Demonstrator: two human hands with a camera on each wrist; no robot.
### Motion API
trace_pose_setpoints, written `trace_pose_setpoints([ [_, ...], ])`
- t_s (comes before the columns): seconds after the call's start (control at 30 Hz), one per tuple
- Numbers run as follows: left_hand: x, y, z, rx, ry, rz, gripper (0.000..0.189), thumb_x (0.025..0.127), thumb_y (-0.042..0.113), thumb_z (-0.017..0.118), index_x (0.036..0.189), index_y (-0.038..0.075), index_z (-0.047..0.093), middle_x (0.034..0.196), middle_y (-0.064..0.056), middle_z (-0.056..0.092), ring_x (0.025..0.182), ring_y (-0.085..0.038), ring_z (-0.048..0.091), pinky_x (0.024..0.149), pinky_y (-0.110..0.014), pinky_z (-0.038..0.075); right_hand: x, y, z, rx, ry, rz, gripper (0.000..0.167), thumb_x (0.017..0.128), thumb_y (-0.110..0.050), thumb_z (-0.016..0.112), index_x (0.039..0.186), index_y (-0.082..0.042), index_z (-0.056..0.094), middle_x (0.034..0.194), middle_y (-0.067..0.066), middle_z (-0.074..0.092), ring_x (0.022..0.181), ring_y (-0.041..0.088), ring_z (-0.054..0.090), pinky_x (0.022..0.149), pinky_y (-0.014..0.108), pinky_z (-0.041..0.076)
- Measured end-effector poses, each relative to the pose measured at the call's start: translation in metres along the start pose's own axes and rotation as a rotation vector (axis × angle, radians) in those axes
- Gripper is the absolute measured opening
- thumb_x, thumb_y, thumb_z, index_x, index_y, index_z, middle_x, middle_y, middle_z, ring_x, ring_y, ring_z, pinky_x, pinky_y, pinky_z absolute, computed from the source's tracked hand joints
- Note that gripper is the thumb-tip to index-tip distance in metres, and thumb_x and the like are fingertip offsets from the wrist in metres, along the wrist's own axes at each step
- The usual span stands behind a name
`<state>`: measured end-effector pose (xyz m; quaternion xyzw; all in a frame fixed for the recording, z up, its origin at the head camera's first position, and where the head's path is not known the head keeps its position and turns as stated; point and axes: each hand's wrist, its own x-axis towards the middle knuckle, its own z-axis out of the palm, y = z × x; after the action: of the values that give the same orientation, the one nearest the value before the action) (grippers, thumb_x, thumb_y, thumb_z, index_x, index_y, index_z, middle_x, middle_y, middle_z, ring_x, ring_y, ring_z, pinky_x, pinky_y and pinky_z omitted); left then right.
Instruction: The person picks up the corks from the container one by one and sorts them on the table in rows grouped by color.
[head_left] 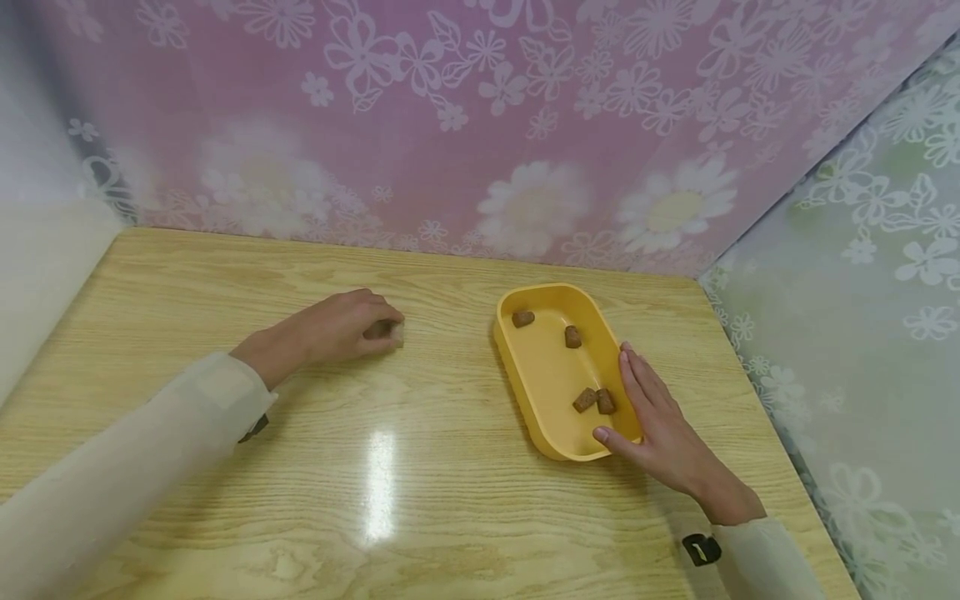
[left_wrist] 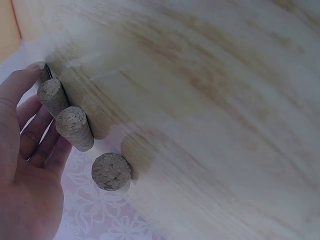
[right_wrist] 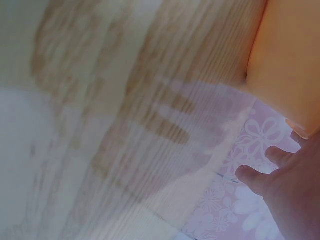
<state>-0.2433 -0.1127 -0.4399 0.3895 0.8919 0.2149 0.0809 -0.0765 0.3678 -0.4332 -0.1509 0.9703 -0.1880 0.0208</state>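
My left hand (head_left: 337, 327) is low over the table's left part, thumb and fingers curled around a pale cork stopper (head_left: 397, 333) at the fingertips. The left wrist view shows this end cork (left_wrist: 43, 72) at my thumb. Nearer the palm, several tapered corks form a row: one cork (left_wrist: 51, 97), another cork (left_wrist: 75, 127) and the nearest cork (left_wrist: 111, 172). From the head they are mostly hidden by the hand. With fingers extended, my right hand (head_left: 660, 429) rests against the right rim of a yellow tub (head_left: 517, 379); in the right wrist view its fingers (right_wrist: 252, 177) are straight.
Several brown corks lie inside the tub, among them one cork (head_left: 522, 318) at the far left and one (head_left: 573, 337) near the right wall. The wooden table (head_left: 442, 508) meets a flowered pink wall covering (head_left: 420, 158) behind and a pale one (head_left: 862, 333) at right.
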Motion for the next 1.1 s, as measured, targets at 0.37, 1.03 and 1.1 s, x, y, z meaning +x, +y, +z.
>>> trace_pose_setpoints([
  [0.37, -0.0011, 0.0018, -0.0008, 0.028, -0.008, -0.025, 0.051, 0.102, 0.028, 0.08, 0.144, 0.002, 0.069, 0.134, -0.013, 0.073, 0.129, -0.033, 0.065, 0.113, -0.052, 0.055, -0.0007, 0.0, 0.001, -0.006, 0.005, -0.009, 0.11, 0.101, -0.042, 0.075, 0.176, -0.011, 0.001, 0.185, 0.01, 0.0, 0.17, 0.042, 0.007, 0.139, 0.032, -0.004],
  [1.03, 0.0026, 0.0057, 0.0069, 0.036, 0.028, -0.025, 0.047, 0.103, 0.031, 0.079, 0.139, 0.003, 0.072, 0.135, -0.013, 0.074, 0.131, -0.035, 0.066, 0.118, -0.054, 0.052, -0.0005, 0.001, 0.0011, 0.007, 0.001, 0.0, 0.11, 0.102, -0.042, 0.075, 0.176, -0.013, 0.0, 0.186, 0.008, -0.001, 0.17, 0.041, 0.004, 0.14, 0.045, 0.001],
  [1.1, 0.0022, 0.006, 0.0071, 0.04, 0.032, -0.026, 0.047, 0.102, 0.03, 0.08, 0.139, 0.003, 0.072, 0.135, -0.013, 0.074, 0.131, -0.035, 0.066, 0.116, -0.054, 0.053, -0.0005, 0.0008, 0.0009, 0.008, 0.002, -0.001, 0.11, 0.102, -0.042, 0.075, 0.176, -0.013, 0.0, 0.186, 0.009, -0.001, 0.171, 0.04, 0.004, 0.14, 0.045, 0.001],
])
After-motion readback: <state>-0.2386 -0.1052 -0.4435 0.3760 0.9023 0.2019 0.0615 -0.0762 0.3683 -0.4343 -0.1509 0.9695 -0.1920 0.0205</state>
